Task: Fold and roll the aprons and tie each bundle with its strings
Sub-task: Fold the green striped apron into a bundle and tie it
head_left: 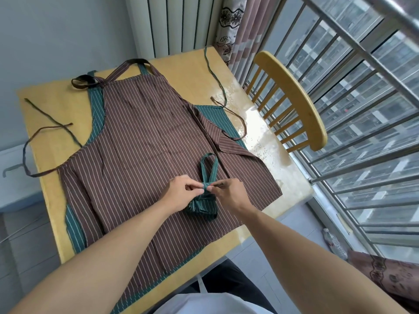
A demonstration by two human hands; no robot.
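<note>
A small rolled bundle of green striped apron (204,206) rests on a brown striped apron (140,137) that is spread flat over the table. The bundle's green strap (209,165) makes a loop pointing away from me. My left hand (181,191) and my right hand (229,192) meet just above the bundle, and each pinches the green strap where it crosses at the knot. Under the brown apron lies another green striped apron (96,114), only its edges showing.
The yellow wooden table (186,69) carries loose brown ties (45,130) at the left and a thin green tie (215,75) at the far right. A wooden chair (294,98) stands to the right against a metal window railing (362,132). A radiator stands behind the table.
</note>
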